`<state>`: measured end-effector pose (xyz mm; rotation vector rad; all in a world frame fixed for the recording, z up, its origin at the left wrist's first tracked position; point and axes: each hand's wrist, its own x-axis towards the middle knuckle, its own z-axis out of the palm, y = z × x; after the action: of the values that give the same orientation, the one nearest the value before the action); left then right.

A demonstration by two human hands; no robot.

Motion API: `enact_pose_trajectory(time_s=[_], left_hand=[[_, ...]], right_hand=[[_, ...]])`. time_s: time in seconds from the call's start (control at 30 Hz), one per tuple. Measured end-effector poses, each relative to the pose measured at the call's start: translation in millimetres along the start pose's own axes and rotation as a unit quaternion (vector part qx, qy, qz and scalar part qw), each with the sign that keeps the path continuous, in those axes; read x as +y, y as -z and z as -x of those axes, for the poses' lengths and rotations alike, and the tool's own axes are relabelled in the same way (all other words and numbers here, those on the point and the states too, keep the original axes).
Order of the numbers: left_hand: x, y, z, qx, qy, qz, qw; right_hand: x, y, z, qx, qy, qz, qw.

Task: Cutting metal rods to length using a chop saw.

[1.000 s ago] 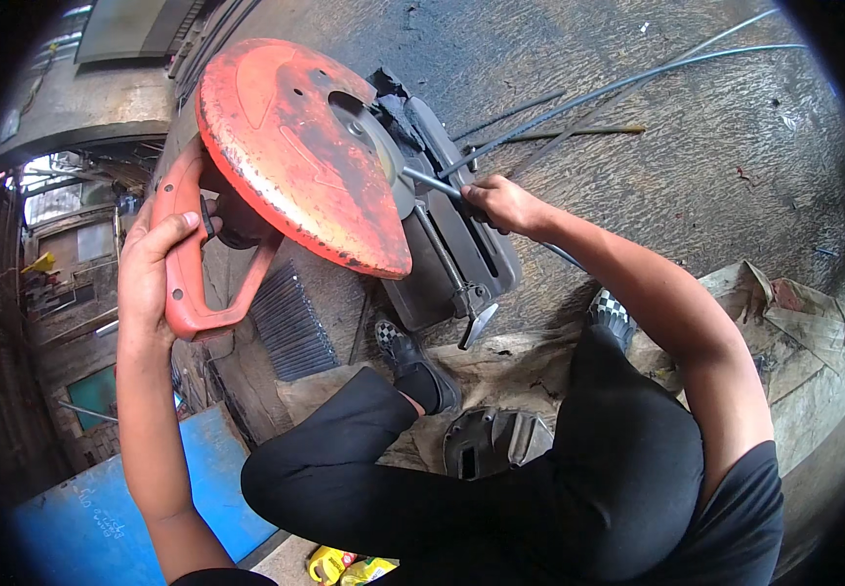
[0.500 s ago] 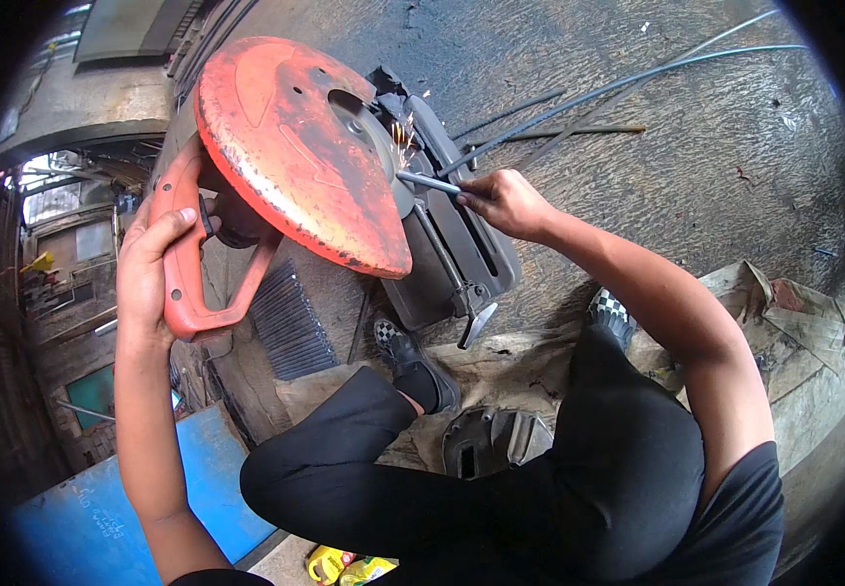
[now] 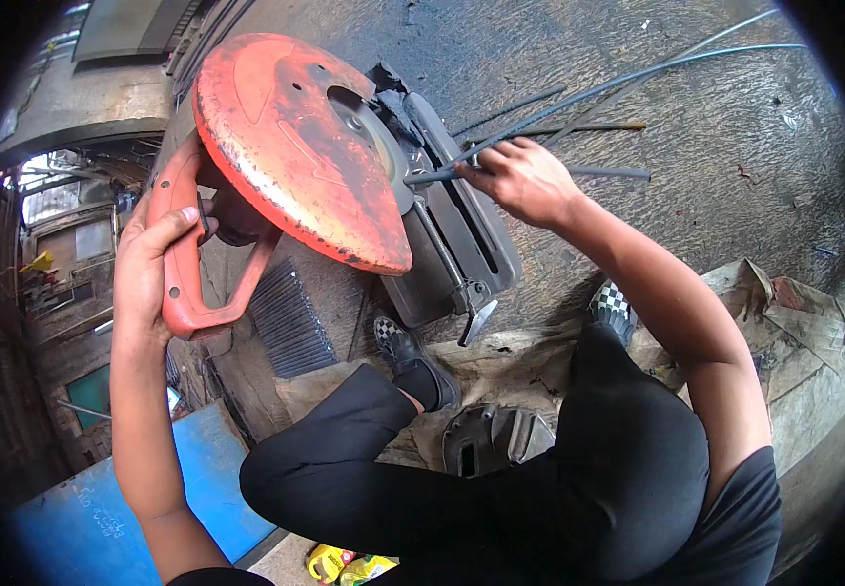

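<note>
My left hand is closed round the orange loop handle of a chop saw, thumb lying near the black trigger. The saw's worn orange guard covers most of the disc. Over the grey saw base, my right hand pinches a thin grey metal rod. One end of that rod is beside the disc's edge; whether it touches cannot be told. A grey length shows past my right wrist, apparently the same rod. The vise screw and its crank lie below.
Long thin rods stretch over the wet-looking floor beyond the base. Many short cut rods lie in a row left of my foot. A blue panel is at lower left, and a dark metal part rests between my legs.
Sparks flew at the disc earlier and now none show. My right hand has lifted slightly away and turned, and the rod's angle has changed. The saw handle and my left hand have barely moved.
</note>
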<state>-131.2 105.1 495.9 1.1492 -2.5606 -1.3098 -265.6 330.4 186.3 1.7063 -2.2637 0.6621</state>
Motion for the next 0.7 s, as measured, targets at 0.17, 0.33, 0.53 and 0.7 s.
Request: enact_pose_trajectory(time_s=[0.17, 0.33, 0.53, 0.7], left_hand=[[-4, -2, 0, -0.007, -0.034, 0.018, 0.999], [-1, -2, 1, 0.002, -0.012, 0.004, 1.000], [-2, -2, 1, 0.009, -0.007, 0.003, 1.000], [-3, -4, 1, 0.005, -0.018, 0.014, 1.000]], right_hand=[[20, 6, -19, 0.043, -0.107, 0.019, 0.993], [23, 1, -33, 0.032, -0.124, 0.004, 0.992], [14, -3, -40, 0.029, -0.090, -0.011, 0.995], [13, 0, -40, 0.031, -0.078, -0.006, 0.996]])
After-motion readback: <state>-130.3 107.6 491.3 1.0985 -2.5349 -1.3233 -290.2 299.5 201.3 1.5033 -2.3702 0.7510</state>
